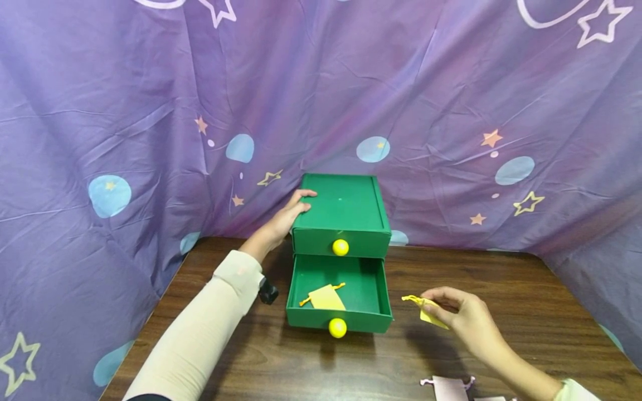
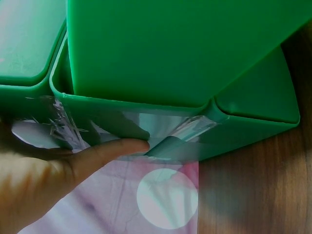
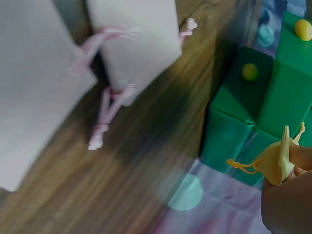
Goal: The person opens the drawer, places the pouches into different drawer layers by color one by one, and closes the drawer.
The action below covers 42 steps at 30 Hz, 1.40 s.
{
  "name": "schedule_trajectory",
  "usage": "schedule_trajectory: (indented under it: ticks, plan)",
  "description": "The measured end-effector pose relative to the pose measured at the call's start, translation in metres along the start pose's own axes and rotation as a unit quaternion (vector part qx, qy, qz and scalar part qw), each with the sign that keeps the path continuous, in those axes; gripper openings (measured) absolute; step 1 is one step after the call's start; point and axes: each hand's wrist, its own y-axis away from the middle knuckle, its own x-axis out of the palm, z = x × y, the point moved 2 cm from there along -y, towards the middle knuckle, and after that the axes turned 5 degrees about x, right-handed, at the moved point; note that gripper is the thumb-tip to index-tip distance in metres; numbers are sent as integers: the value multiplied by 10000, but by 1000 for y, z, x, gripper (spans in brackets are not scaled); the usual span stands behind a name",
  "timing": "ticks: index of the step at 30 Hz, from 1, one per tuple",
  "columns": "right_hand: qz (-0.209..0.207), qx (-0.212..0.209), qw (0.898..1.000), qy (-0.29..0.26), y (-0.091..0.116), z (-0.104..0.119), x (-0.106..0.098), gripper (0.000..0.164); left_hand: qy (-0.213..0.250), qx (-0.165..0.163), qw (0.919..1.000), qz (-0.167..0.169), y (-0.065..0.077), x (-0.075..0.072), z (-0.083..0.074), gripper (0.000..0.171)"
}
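A green two-drawer cabinet (image 1: 341, 203) with yellow round knobs stands on the table. Its lower drawer (image 1: 366, 292) is pulled out; the upper one is closed. Inside the lower drawer lies a yellow drawstring pouch (image 1: 326, 298). My left hand (image 1: 283, 221) rests against the cabinet's left side and top edge, and its thumb (image 2: 117, 148) lies straight along the side in the left wrist view. To the right of the drawer, my right hand (image 1: 471, 320) pinches another yellow drawstring pouch (image 3: 277, 163) above the table, with its cords hanging free.
Pale pink drawstring pouches (image 1: 450, 388) lie on the brown wooden table (image 1: 251, 356) near the front right; they loom large in the right wrist view. A purple cloth (image 1: 426, 111) with stars and blue spots hangs behind and beside the table.
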Motion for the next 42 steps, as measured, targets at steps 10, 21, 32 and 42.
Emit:
schedule_trajectory:
  ticks: [10,21,32,42]
  plan:
    - [161,-122,9996,-206,-15,22,7,11,58,-4,10000,-31,0,0,1,46]
    - [208,-143,9993,-262,-24,41,17,16,37,-18,10000,-21,-1,1,0,46]
    - [236,-443,9982,-322,-35,54,32,15,68,-55,9999,-91,-2,2,0,47]
    - [301,-624,9969,-363,-44,67,45,20,58,-72,9999,-89,0,1,-3,46]
